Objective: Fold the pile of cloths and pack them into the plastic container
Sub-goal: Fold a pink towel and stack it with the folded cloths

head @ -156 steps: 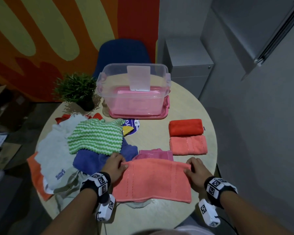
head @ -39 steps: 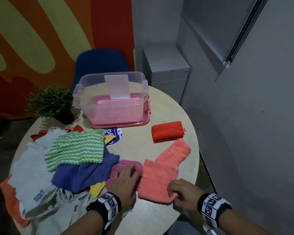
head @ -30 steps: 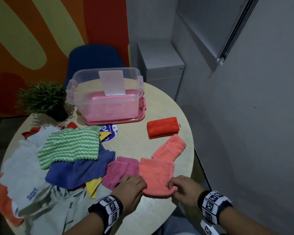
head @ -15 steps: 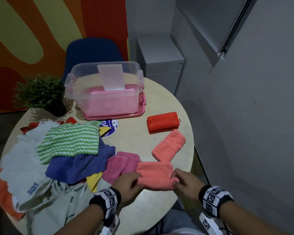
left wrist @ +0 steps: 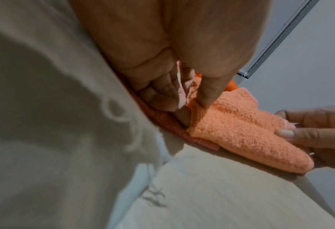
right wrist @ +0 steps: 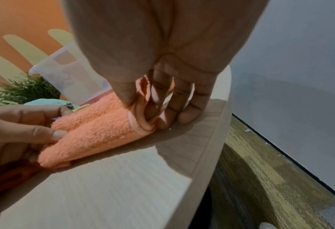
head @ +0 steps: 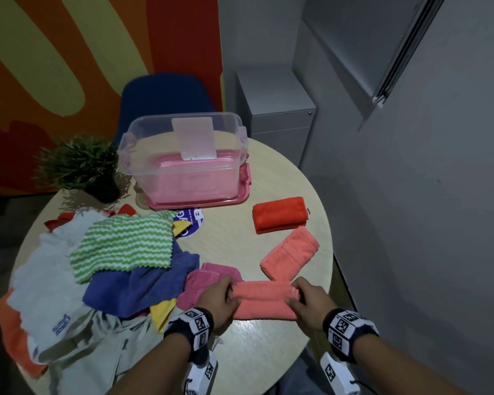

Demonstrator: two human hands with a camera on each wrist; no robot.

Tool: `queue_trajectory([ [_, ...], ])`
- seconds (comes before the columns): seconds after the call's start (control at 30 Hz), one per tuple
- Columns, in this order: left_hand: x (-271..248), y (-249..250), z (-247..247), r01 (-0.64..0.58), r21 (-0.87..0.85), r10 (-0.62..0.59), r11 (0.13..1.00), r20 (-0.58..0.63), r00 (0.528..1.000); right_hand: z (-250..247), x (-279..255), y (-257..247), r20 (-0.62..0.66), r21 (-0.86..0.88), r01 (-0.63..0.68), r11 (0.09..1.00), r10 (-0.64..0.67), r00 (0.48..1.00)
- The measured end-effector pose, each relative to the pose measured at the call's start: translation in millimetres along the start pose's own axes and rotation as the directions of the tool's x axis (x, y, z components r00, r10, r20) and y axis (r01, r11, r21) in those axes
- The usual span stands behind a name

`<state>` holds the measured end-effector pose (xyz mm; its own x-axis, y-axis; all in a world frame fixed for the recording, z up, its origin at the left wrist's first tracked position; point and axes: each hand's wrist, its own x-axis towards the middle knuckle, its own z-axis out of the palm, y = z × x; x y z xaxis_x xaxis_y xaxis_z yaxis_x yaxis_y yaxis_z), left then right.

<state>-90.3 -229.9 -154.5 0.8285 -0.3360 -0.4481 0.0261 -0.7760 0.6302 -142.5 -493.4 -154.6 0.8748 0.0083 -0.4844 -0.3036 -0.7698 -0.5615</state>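
Note:
A salmon-pink towel [head: 264,299] lies folded into a narrow strip near the table's front edge. My left hand [head: 221,297] pinches its left end [left wrist: 194,108] and my right hand [head: 305,300] pinches its right end [right wrist: 141,122], thumbs on top. Two folded cloths lie beyond it: a salmon one [head: 290,256] and a red one [head: 280,213]. The clear plastic container [head: 183,158] with a pink base stands open at the back of the table. An unfolded pile spreads to the left: a green striped cloth [head: 126,243], a blue one [head: 143,283], a pink one [head: 206,277], and white fabric [head: 40,280].
The round wooden table [head: 254,354] ends close in front and to the right of my hands. A small potted plant [head: 80,166] stands at the back left. A blue chair [head: 163,95] and a grey cabinet [head: 274,104] are behind the table. A grey wall is on the right.
The salmon towel went from a wide sheet to a square, then to a narrow strip folded toward me. The earlier folded salmon cloth was pushed askew.

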Motion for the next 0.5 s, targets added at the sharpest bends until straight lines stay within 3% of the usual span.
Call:
queue_trajectory([
  [0.1,1,-2,-1,-0.027,-0.01,0.027,1.0,-0.016,1.0,-1,3,-5,-0.034,0.011,-0.009,1.0,0.009,0.999],
  [0.2,4,2,3,-0.059,0.088,0.061,0.994,-0.019,0.998,-8,6,-9,-0.021,0.02,-0.022,1.0,0.023,1.0],
  [0.4,8,14,10,-0.001,0.271,-0.002,0.963,0.011,1.0,-13,11,-6,0.02,-0.057,0.002,0.998,-0.001,1.0],
  [0.5,8,20,5,-0.061,0.32,0.056,0.945,0.024,0.998,-26,18,-6,-0.142,-0.127,0.104,0.986,-0.122,0.982],
])
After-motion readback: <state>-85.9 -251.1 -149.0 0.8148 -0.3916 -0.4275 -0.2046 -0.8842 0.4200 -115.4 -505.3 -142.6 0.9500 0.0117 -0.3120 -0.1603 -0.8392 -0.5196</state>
